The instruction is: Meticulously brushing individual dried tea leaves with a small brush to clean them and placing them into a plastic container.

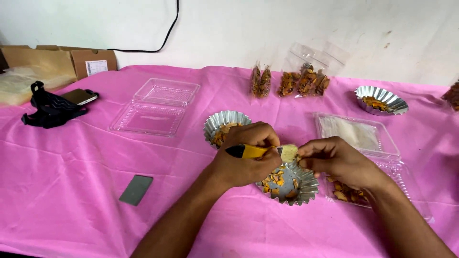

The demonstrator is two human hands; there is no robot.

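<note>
Both forearms met over a foil cup [292, 187]: left hand [246, 160] gripped a yellow-handled knife [252, 151], right hand [334, 160] pinched a pale piece [289, 153] so cuttings dropped inside

pink tablecloth [71, 191] | yellow-black knife handle [246, 151] | silver fluted foil cup [306, 184] | grey slab [136, 189]

Even, soft daylight with no hard glare anywhere you look.

Your view is bright and flat: the pink tablecloth [86, 157] shows only faint shadows in its folds and under your forearms. Mild glints sit on the foil cup [381, 99] near the table's far right edge and on the clear lid [158, 106]. Your hands look slightly soft; the frame's edges bend a little.
</note>
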